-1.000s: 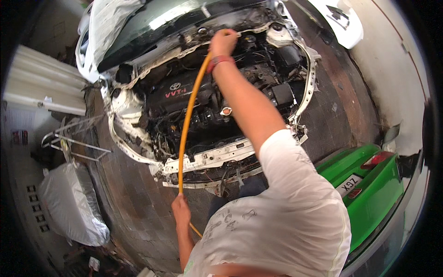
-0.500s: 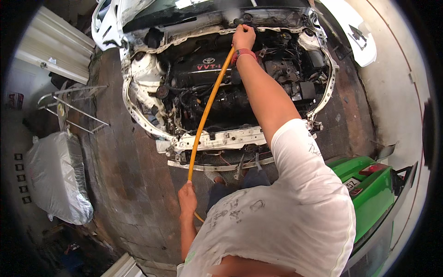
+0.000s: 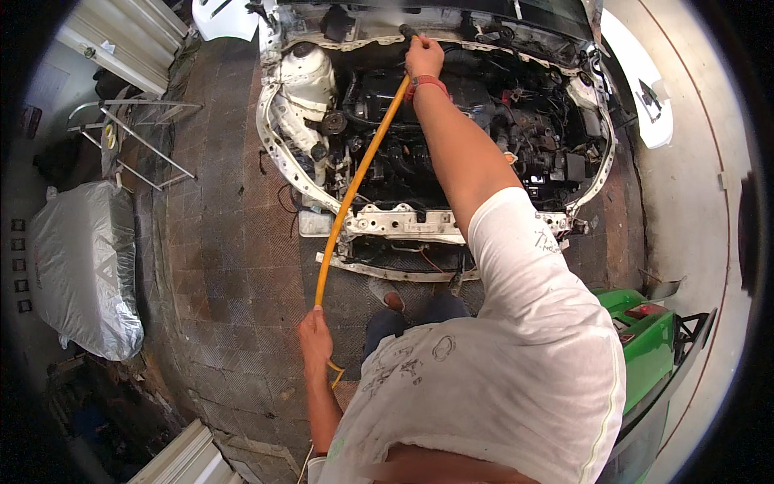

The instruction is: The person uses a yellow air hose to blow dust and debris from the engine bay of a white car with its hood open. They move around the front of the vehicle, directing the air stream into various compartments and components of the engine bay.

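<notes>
A long yellow hose (image 3: pixel 364 161) stretches across the open engine bay of a white car. Its far end is gripped by my right hand (image 3: pixel 425 56), just above the rear of the bay, with a small black tip (image 3: pixel 406 32) poking out beyond the fingers. I cannot make out the exact kind of tip. Lower down, my left hand (image 3: pixel 316 335) is closed around the same hose, left of my legs and short of the car's front. Below that hand a slack bend of hose shows. The dark engine (image 3: pixel 403 101) lies under the hose and right forearm.
The white front crossmember (image 3: pixel 403 223) lies between me and the engine. A metal stand (image 3: pixel 133 133) and a silver-covered bulky object (image 3: pixel 85 266) are at left. A green car part (image 3: pixel 649 347) stands at right beside the wall. Dark tiles cover the floor (image 3: pixel 218 242).
The view has shifted, so the car appears farther right and higher. Both hands keep their hold on the hose. More slack hose shows below my left hand.
</notes>
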### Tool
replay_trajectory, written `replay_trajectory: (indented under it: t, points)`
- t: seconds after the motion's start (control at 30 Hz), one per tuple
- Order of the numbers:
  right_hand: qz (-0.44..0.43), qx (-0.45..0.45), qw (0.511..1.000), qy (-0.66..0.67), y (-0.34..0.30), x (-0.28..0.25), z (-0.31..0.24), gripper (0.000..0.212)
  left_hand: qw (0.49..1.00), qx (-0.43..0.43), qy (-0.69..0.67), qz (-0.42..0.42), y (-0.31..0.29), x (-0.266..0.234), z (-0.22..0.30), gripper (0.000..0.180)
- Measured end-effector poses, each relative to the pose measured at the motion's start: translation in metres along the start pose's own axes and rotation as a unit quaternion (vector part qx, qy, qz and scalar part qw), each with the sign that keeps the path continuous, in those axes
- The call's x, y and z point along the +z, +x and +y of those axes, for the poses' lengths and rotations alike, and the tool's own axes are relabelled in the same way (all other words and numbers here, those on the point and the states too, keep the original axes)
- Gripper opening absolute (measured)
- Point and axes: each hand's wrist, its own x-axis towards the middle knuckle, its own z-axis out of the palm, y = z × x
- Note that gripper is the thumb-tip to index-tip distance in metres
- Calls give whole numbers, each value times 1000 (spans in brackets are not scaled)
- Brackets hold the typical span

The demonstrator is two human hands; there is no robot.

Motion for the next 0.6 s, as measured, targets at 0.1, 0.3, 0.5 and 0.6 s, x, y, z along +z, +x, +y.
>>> replay_trajectory:
  t: [0.1, 0.3, 0.5, 0.6]
  points:
    - [-10, -13, 1000, -13, -19, 36, 4, 32, 1000, 2, 6, 15, 2, -10, -10, 49]
    - [-27, -64, 996, -59, -67, 86, -19, 32, 999, -12, -31, 25, -1, -26, -22, 50]
    - [-63, -85, 992, -72, -101, 116, -56, 31, 997, -26, -52, 46, -2, -37, -21, 49]
    - [-81, -92, 987, -101, -107, 127, -63, 29, 996, -30, -73, 51, 0, -39, -24, 48]
